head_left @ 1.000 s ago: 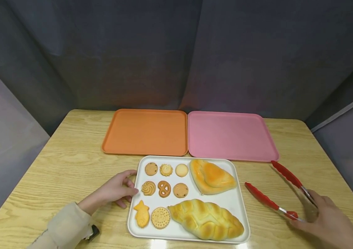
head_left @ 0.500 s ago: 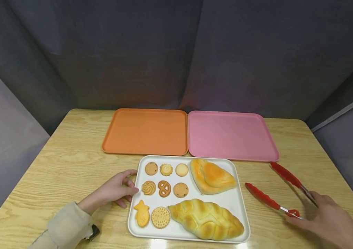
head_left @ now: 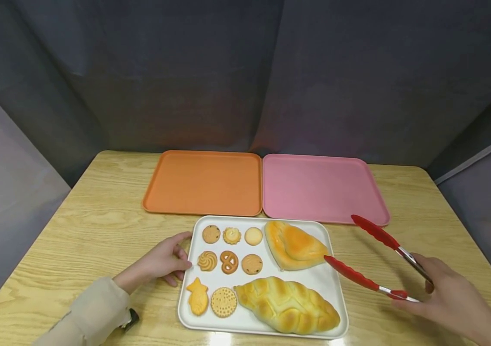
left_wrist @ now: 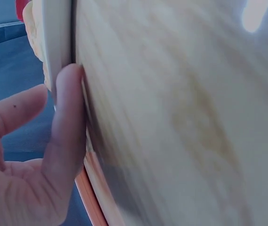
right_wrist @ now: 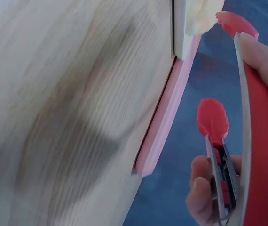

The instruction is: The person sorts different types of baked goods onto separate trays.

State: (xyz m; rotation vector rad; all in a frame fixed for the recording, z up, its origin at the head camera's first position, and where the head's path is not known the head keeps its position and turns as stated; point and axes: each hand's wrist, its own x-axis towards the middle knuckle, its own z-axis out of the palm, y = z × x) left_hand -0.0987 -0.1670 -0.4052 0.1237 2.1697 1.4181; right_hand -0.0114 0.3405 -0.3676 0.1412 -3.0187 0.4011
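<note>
In the head view my right hand (head_left: 448,298) grips a pair of tongs (head_left: 362,278) with red tips and steel arms. The tongs' arms are spread with nothing between them, the lower tip overlapping the tray's right edge near a triangular pastry (head_left: 295,245). Fingertips of my left hand (head_left: 163,262) touch the left rim of the white tray (head_left: 260,324); in the left wrist view a fairly straight finger (left_wrist: 68,117) lies against its side. Several small cookies (head_left: 229,262), including a pretzel shape, sit on the tray's left side. A braided bread loaf (head_left: 288,305) lies at its front right.
Behind the white tray, an orange tray (head_left: 204,182) and a pink tray (head_left: 323,187) stand side by side with nothing on them. All rest on a wooden table (head_left: 85,226). A dark curtain (head_left: 245,77) hangs behind the table.
My right hand has moved left with the tongs, bringing their tips off the bare table to the white tray's right edge. My left hand and the baked goods have stayed put.
</note>
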